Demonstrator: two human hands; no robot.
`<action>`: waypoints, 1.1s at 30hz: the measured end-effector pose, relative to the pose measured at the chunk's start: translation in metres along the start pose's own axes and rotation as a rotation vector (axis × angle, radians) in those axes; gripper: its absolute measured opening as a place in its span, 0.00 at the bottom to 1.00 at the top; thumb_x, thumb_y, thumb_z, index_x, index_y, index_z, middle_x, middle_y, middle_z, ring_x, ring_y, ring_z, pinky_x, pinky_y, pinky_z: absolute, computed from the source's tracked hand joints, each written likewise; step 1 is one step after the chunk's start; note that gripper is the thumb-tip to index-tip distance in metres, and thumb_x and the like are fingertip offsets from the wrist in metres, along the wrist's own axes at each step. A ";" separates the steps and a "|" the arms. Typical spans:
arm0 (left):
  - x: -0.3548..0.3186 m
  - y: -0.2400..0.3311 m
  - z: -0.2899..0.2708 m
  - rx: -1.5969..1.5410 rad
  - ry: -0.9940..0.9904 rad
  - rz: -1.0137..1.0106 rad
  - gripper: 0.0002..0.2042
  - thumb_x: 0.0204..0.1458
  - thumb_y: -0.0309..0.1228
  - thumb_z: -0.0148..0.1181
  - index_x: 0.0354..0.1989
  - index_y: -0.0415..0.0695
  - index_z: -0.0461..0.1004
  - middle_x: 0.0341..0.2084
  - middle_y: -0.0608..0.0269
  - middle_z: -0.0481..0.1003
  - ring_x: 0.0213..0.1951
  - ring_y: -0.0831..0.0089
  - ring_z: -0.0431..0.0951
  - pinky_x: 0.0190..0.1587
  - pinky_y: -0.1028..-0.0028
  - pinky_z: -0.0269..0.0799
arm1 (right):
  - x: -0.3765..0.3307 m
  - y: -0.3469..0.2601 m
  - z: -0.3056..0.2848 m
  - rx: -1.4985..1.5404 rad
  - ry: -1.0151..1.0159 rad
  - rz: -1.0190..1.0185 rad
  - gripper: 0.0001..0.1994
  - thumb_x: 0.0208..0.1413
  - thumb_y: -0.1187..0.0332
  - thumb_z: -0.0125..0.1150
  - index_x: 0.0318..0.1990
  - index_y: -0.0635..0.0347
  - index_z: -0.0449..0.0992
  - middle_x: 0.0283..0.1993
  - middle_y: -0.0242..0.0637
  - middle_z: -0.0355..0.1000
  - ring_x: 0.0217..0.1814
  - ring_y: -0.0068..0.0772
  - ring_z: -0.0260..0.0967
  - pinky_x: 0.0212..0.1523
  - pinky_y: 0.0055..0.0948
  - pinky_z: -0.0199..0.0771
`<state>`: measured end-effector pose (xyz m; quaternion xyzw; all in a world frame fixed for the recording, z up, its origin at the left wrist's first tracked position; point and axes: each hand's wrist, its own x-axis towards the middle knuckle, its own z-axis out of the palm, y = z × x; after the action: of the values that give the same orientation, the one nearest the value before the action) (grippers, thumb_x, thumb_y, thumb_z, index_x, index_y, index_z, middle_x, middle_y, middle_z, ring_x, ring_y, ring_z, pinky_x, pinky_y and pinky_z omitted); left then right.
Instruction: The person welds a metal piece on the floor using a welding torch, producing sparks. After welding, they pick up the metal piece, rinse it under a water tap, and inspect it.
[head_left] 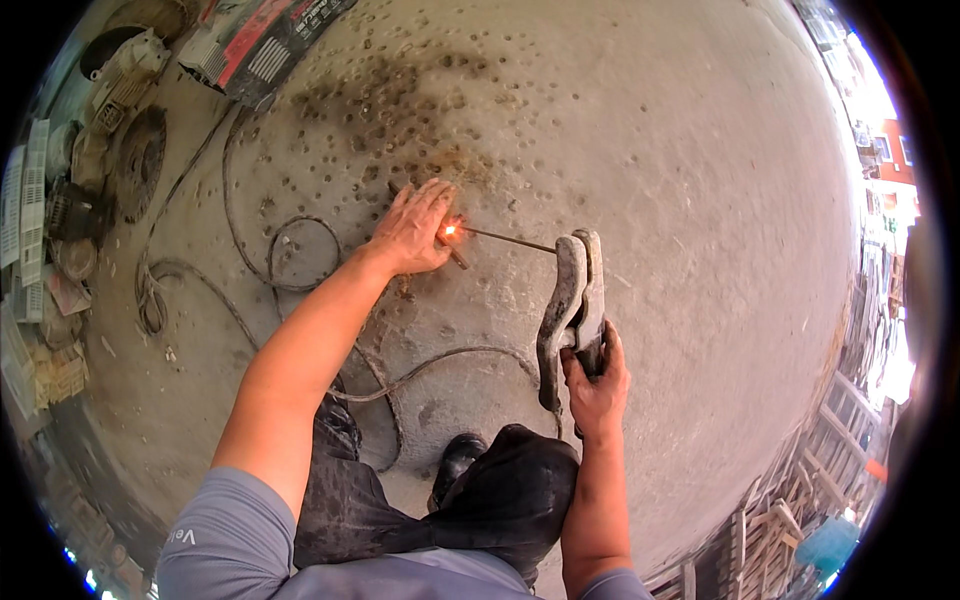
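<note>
My right hand (597, 385) is closed round the handle of a worn grey welding electrode holder (570, 300). From its jaws a thin welding rod (510, 240) points left, and its tip meets a bright orange glow (450, 230). There, a short rusty metal bar (459, 258) lies slantwise, its middle hidden by my left hand (415, 228). The left fingers are stretched out above the bar, right beside the glow. Whether the left palm touches the bar is hidden, and so is the thumb.
A cable (450, 352) runs from the holder leftward in loops over the pitted concrete floor (700, 250). At the upper left stands a red and black machine (265, 50). Crates and machine parts (75, 215) line the left edge; wooden pallets (800, 490) are stacked lower right. My black shoe (460, 460) is close by.
</note>
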<state>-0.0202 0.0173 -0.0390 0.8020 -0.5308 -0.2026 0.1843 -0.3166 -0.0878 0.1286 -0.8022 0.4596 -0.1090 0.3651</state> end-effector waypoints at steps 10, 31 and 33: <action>0.001 0.006 0.008 0.000 -0.081 -0.014 0.44 0.50 0.43 0.62 0.74 0.39 0.48 0.73 0.53 0.51 0.75 0.60 0.47 0.76 0.57 0.39 | 0.001 -0.005 -0.001 -0.022 -0.001 -0.007 0.28 0.52 0.77 0.67 0.61 0.70 0.67 0.36 0.44 0.79 0.36 0.23 0.74 0.39 0.26 0.76; 0.010 0.013 0.016 -0.030 0.017 0.113 0.47 0.47 0.48 0.64 0.73 0.40 0.49 0.71 0.52 0.54 0.74 0.59 0.49 0.75 0.56 0.40 | 0.006 0.013 0.007 -0.071 -0.020 -0.153 0.29 0.54 0.77 0.65 0.64 0.70 0.64 0.38 0.41 0.78 0.37 0.21 0.72 0.39 0.24 0.74; 0.011 0.008 0.007 -0.125 0.087 0.072 0.44 0.49 0.46 0.61 0.73 0.41 0.50 0.72 0.52 0.53 0.74 0.60 0.49 0.75 0.55 0.38 | 0.006 0.011 0.005 0.028 0.000 -0.008 0.30 0.53 0.73 0.69 0.63 0.68 0.65 0.36 0.46 0.78 0.35 0.28 0.74 0.40 0.28 0.75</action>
<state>-0.0264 0.0035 -0.0425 0.7773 -0.5371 -0.1938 0.2641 -0.3180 -0.0932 0.1164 -0.7990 0.4547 -0.1167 0.3757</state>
